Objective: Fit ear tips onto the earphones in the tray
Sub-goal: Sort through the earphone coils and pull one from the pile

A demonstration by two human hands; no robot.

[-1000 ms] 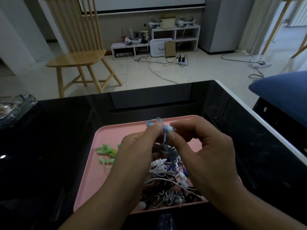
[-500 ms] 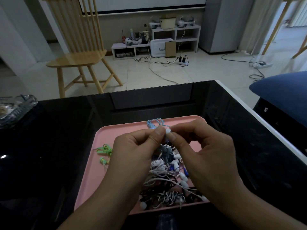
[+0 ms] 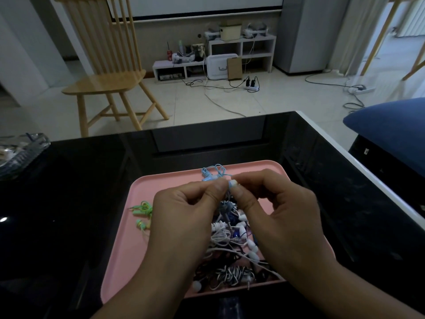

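A pink tray (image 3: 128, 261) lies on the black table and holds a tangle of white, black and striped earphones (image 3: 230, 256). Both hands hover over the tray's middle. My left hand (image 3: 184, 217) pinches the bud of a light blue earphone (image 3: 210, 173), whose cord loops up behind my fingers. My right hand (image 3: 280, 212) pinches a small white ear tip (image 3: 232, 183) against that bud. Green earphones (image 3: 143, 212) lie on the tray's left part.
The glossy black table (image 3: 69, 203) has a white right edge. A clear glass dish (image 3: 18, 153) sits at the table's far left. Beyond the table stand a wooden chair (image 3: 108, 72), cables on the floor, and a blue cushion (image 3: 388, 127) at the right.
Both hands have stayed together over the tray. The fingertips have shifted slightly and the white ear tip now sits tighter against the blue bud.
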